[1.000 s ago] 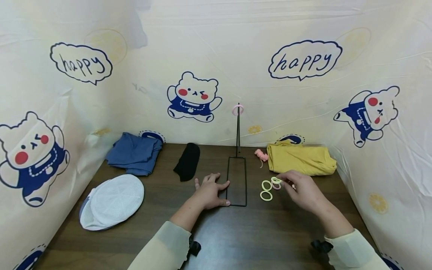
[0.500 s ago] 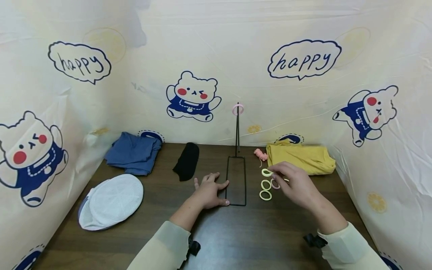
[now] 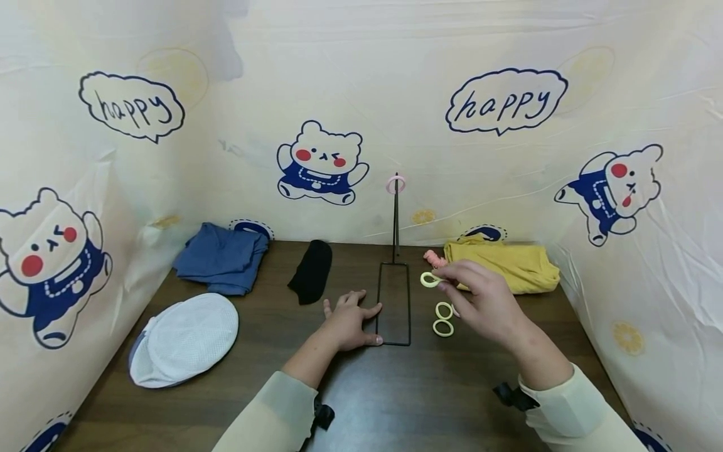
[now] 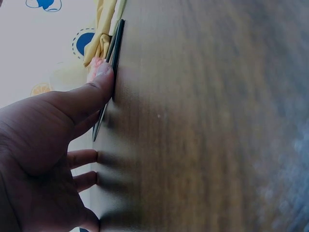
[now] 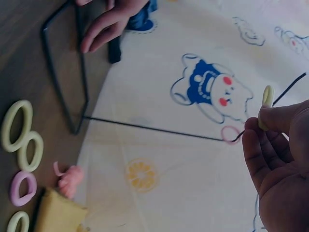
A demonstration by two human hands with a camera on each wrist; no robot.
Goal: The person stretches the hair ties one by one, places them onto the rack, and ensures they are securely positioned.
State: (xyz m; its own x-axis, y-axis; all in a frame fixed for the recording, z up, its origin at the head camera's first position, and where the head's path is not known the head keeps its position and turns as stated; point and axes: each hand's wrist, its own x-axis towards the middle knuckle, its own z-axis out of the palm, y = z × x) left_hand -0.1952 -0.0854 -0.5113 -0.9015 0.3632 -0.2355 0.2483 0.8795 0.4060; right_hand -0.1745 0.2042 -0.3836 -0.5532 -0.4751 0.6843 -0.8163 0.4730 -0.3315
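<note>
My right hand (image 3: pixel 480 298) pinches a pale yellow hair tie (image 5: pixel 268 94) between thumb and fingertips, raised above the table. A black wire stand (image 3: pixel 409 307) has a rectangular base and a tall upright with an arm at its top; a pink hair tie (image 3: pixel 388 185) hangs on that arm. My left hand (image 3: pixel 349 323) lies at the left side of the base, thumb and index finger touching the wire, other fingers spread on the table. Two yellow hair ties (image 3: pixel 433 329) lie right of the base. The right wrist view also shows a lilac hair tie (image 5: pixel 14 191) and another yellow one (image 5: pixel 12 222).
Behind the right hand are a coral-pink yarn-like bundle (image 3: pixel 433 258) and folded yellow cloth (image 3: pixel 503 263). To the left lie a black sock-like piece (image 3: pixel 312 273), folded blue cloth (image 3: pixel 223 257) and a white cap-like item (image 3: pixel 189 339). A printed curtain (image 3: pixel 237 157) encloses the table (image 3: pixel 384 402).
My right hand has lifted the yellow hair tie from the group on the table and carried it left and up toward the stand. The left hand has stayed at the base.
</note>
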